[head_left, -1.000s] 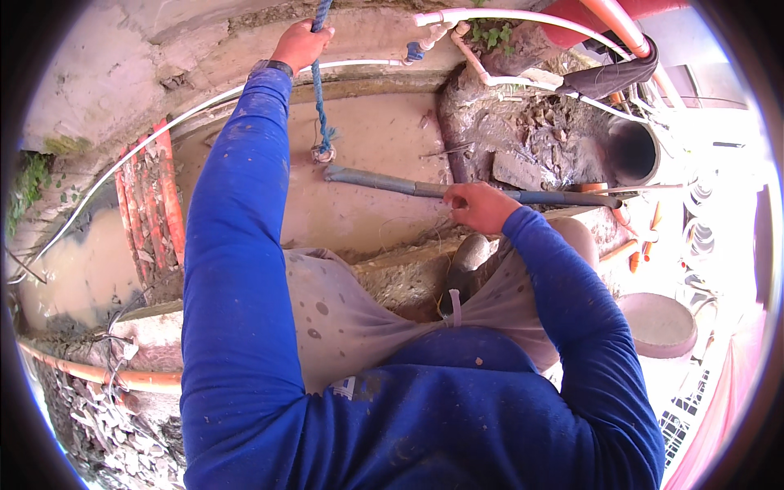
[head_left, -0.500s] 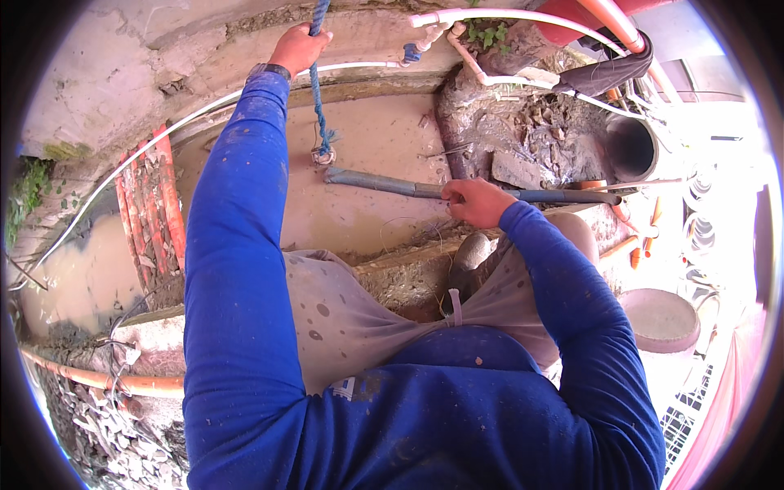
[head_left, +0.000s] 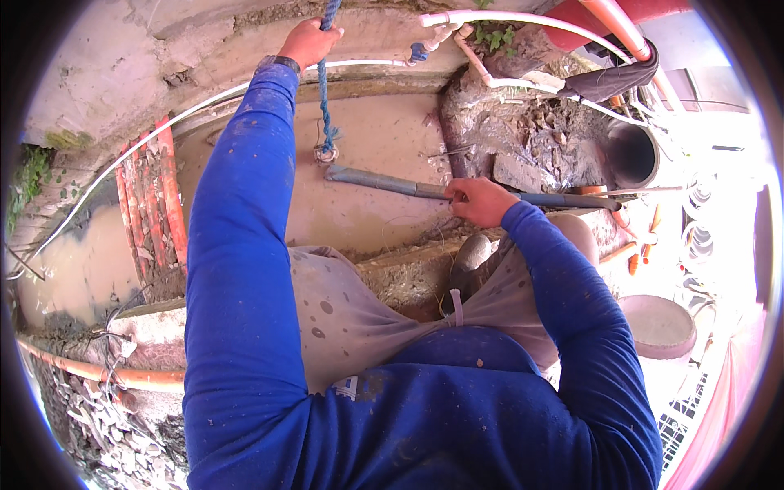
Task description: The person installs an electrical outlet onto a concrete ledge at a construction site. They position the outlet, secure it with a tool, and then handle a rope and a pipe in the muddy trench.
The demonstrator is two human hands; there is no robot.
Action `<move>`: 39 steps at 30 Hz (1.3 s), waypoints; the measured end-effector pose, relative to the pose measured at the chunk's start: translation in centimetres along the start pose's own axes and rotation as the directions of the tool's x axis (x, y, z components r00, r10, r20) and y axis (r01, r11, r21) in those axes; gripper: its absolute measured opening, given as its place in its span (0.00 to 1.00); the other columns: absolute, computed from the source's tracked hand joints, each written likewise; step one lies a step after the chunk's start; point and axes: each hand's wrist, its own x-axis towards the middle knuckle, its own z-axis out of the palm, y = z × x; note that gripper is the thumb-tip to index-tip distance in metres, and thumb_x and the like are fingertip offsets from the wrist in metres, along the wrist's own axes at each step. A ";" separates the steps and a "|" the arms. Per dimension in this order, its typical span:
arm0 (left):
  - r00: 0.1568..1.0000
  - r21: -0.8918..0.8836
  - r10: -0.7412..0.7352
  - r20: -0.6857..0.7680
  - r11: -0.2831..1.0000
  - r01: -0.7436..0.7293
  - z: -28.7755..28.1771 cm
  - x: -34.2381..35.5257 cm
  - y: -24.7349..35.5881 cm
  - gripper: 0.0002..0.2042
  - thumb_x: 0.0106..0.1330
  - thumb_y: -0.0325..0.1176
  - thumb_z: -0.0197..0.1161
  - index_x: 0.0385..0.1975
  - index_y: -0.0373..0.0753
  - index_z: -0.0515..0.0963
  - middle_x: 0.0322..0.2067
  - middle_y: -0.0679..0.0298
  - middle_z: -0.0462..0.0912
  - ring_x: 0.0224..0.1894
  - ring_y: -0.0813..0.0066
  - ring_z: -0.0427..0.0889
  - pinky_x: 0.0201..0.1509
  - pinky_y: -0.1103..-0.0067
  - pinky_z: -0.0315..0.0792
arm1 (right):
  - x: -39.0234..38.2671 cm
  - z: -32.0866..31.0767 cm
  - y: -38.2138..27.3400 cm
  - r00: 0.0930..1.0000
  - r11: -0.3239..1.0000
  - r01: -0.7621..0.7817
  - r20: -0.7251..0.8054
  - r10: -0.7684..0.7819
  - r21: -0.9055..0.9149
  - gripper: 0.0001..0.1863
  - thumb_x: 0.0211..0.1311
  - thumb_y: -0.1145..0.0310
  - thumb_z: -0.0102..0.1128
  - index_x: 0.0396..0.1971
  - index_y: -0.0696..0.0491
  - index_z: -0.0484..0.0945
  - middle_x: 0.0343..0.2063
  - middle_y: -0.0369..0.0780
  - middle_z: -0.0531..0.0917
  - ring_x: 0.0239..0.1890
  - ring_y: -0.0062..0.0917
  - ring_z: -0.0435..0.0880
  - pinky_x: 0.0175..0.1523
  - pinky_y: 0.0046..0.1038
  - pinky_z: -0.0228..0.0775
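My left hand (head_left: 309, 44) is closed round a blue rope (head_left: 324, 91) that hangs down to the muddy water. At the rope's lower end a small pale ring-like piece (head_left: 326, 153) sits at the water's surface; what lies under it is hidden. My right hand (head_left: 482, 202) is closed round a long grey pipe (head_left: 384, 181) about midway along. One end of the pipe lies over the water beside the rope's end. Its other end reaches right, past my knee, toward some orange fittings.
Brown water (head_left: 367, 118) fills the trench ahead, with orange pipes (head_left: 170, 192) across its left part. A mud heap (head_left: 547, 135) and a round pipe mouth (head_left: 633, 155) lie at the right. White pipes (head_left: 482, 15) run above. A round tub (head_left: 657, 327) stands beside me.
The view has shifted very slightly. Both hands keep their grips, and the rope and pipe stay almost in place.
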 end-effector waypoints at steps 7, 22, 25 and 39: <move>0.998 0.016 -0.034 0.047 0.999 0.033 0.1 -0.1 0.6 0.12 0.66 0.43 0.64 0.33 0.40 0.77 0.26 0.69 0.79 0.31 0.77 0.75 0.41 0.75 0.70 | 0.0 0.1 0.2 1.000 1.000 -0.023 0.012 0.023 0.003 0.18 0.58 0.64 0.64 0.47 0.58 0.79 0.34 0.45 0.86 0.38 0.38 0.86 0.47 0.35 0.76; 0.996 0.014 -0.009 0.088 1.000 0.008 1.1 -0.1 1.4 0.17 0.65 0.49 0.65 0.31 0.39 0.78 0.26 0.69 0.79 0.31 0.75 0.74 0.40 0.73 0.70 | -0.7 1.5 2.0 0.999 0.999 -0.045 0.006 0.045 0.024 0.20 0.54 0.63 0.62 0.46 0.57 0.81 0.38 0.50 0.85 0.43 0.43 0.85 0.50 0.40 0.75; 0.996 -0.086 0.084 0.028 0.993 -0.081 -0.3 0.5 -0.9 0.14 0.66 0.46 0.66 0.29 0.41 0.78 0.22 0.70 0.77 0.27 0.78 0.73 0.34 0.74 0.70 | 0.7 1.7 2.6 1.000 0.999 0.016 -0.007 -0.016 -0.051 0.22 0.52 0.61 0.61 0.46 0.56 0.82 0.42 0.51 0.85 0.47 0.46 0.84 0.54 0.41 0.75; 0.993 -0.165 -0.015 0.114 0.986 0.034 -0.1 0.7 -0.7 0.08 0.69 0.36 0.60 0.33 0.39 0.74 0.26 0.69 0.76 0.31 0.80 0.73 0.41 0.79 0.69 | 1.1 1.7 2.2 0.999 0.997 -0.035 -0.005 0.035 -0.070 0.22 0.53 0.56 0.64 0.46 0.50 0.81 0.44 0.49 0.84 0.52 0.45 0.81 0.58 0.42 0.71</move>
